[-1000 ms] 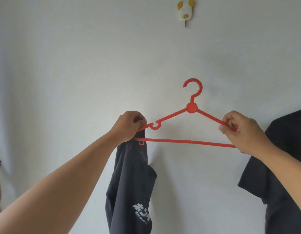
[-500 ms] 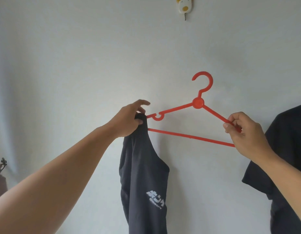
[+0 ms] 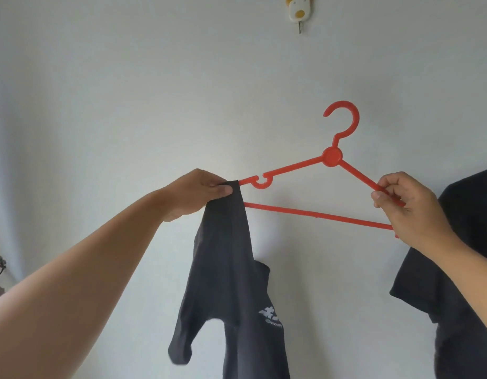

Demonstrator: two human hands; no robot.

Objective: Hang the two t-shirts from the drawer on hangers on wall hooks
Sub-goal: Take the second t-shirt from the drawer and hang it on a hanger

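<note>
L hand (image 3: pixel 201 191) pinches dark cotton t-shirt (image 3: pixel 231 272) onto red plastic hanger (image 3: pixel 313 184) end; R hand (image 3: pixel 403 203) pinches opp. arm, steadying for threading.

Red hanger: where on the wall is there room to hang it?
Bare wall runs from the red hanger up to the animal-shaped wall hook, which carries nothing. Left of the left hand is bare too. Crowded at right, where another dark t-shirt hangs.
</note>
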